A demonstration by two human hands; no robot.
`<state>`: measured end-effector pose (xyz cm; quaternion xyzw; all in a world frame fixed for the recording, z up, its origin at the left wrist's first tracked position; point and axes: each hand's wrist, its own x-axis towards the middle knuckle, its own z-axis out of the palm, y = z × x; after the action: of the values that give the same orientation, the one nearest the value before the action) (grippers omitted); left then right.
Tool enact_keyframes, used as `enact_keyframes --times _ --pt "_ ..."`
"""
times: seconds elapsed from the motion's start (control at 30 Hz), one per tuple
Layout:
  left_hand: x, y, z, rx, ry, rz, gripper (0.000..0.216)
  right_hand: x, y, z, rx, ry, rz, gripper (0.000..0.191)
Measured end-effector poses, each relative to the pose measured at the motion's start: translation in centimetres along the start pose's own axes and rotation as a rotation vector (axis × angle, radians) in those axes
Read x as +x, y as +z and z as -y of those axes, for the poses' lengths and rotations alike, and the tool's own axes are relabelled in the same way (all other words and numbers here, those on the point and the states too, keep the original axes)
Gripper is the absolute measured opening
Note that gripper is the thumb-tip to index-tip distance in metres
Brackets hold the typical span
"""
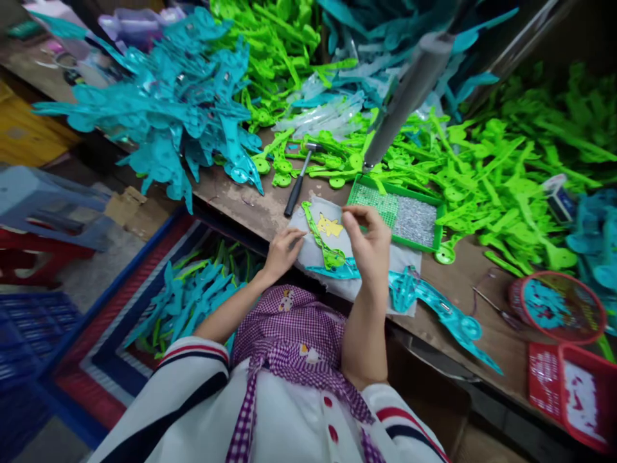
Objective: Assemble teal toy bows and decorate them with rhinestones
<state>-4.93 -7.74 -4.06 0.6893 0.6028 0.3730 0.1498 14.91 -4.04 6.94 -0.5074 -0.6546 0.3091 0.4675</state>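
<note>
On a grey cloth (311, 215) with a yellow cartoon print lies a lime-green plastic part (321, 238), long and narrow with a rounded lower end. My left hand (283, 252) rests at the cloth's left edge, fingers loosely bent and a little apart, close to the green part but not gripping it. Above the cloth's right side my right hand (370, 241) is raised, thumb and fingers pinched together; anything between them is too small to make out. A translucent turquoise part (448, 307) lies across the cloth's front edge, partly hidden behind my right forearm.
Beyond my right hand sits a green tray (436, 231) of small green and silvery pieces. A hammer (299, 183) lies left of it. Heaps of turquoise parts (193, 109) and lime-green parts (511, 193) surround the bench. Red baskets (518, 299) stand right; a grey tool (405, 96) hangs overhead.
</note>
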Motion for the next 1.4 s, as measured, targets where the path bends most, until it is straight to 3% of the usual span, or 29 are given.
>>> enact_keyframes --times 0.17,0.3,0.5,0.63,0.83,1.0,1.3,1.4 --pt "0.2 0.1 0.1 0.071 0.041 0.046 0.027 -3.0 2.7 -4.9 -0.189 0.098 0.194 0.025" --pt "2.5 0.3 0.0 0.044 0.027 0.067 0.024 -3.6 3.9 -6.4 -0.292 0.135 0.254 0.03" --pt "6.4 0.2 1.6 0.036 0.11 0.232 0.014 -3.1 4.0 -6.8 -0.381 0.113 0.312 0.025" --pt "7.5 -0.6 1.9 0.103 0.21 0.308 0.025 -3.0 4.2 -6.9 -0.456 0.113 0.336 0.022" --pt "11.4 -1.2 0.4 0.188 0.283 0.628 0.017 -2.6 4.3 -6.2 -0.567 0.115 0.384 0.024" --pt "15.7 -0.6 0.3 0.18 0.423 0.9 0.009 -2.3 3.9 -5.5 -0.673 0.052 0.546 0.036" --pt "16.6 -0.5 1.2 0.1 0.511 0.921 0.014 0.0 3.6 -4.1 -0.879 -0.147 0.816 0.045" --pt "16.5 -0.9 1.3 0.065 0.527 0.922 0.017 0.4 3.3 -4.5 -0.828 -0.188 0.811 0.044"
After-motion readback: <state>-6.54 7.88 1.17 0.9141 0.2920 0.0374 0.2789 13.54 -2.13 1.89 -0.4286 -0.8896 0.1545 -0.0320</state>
